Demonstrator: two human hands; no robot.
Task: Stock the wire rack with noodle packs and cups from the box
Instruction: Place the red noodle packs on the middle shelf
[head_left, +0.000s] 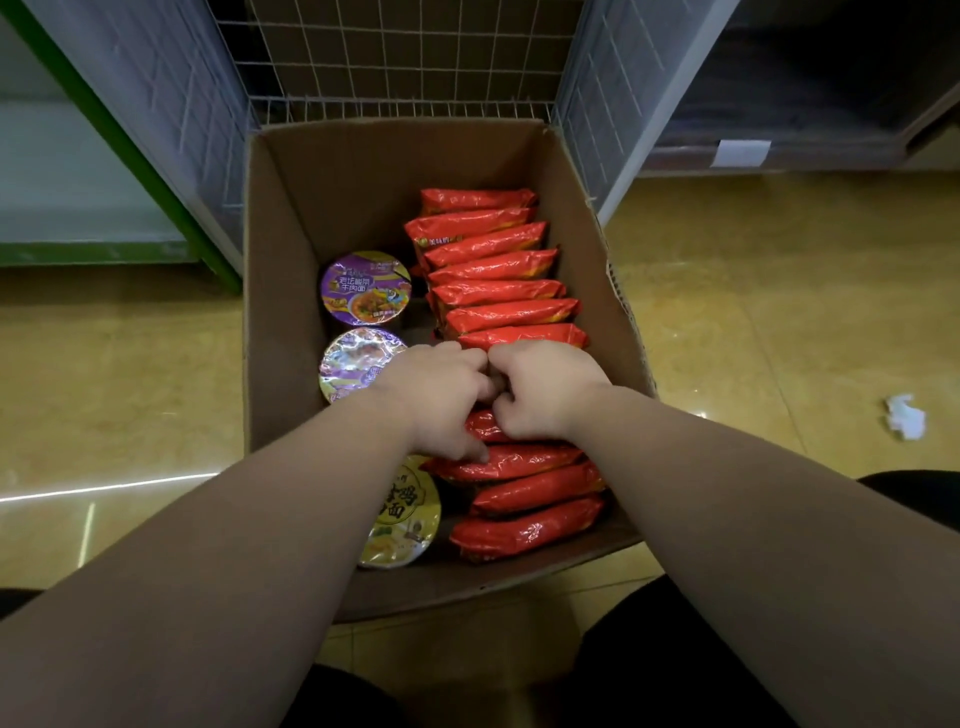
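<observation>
Here the open brown cardboard box (291, 218) sat on the glossy yellow tiled floor (779, 312), its far end pushed up against the white wire rack (395, 67), whose visible lower tier looked bare. Inside, a row of shiny red noodle packs (498, 270) stood on edge along the right side, running from far to near. On the left were three cups: a purple-lidded noodle cup (365, 285) farthest, a second purple cup (353, 364) nearer, and a yellow-lidded cup (405, 514) nearest.

The person's left hand (441, 395) and right hand (545, 389) met knuckle to knuckle over the middle of the red row. Both were curled down among the packs, fingers dug between them, apparently gripping a bunch of packs from either side; the fingertips were hidden, so how many packs they held could not be told.

The step in hand seemed to be the first pick of packs from the box, with stocking hardly begun. The next move would call for squeezing the bunch together firmly, lifting it straight up clear of its neighbours, then carrying it forward over the box's far wall into the rack. The slick wrappers could slip if the squeeze were loose.

A crumpled white scrap of paper (905, 415) lay on the floor to the right.
</observation>
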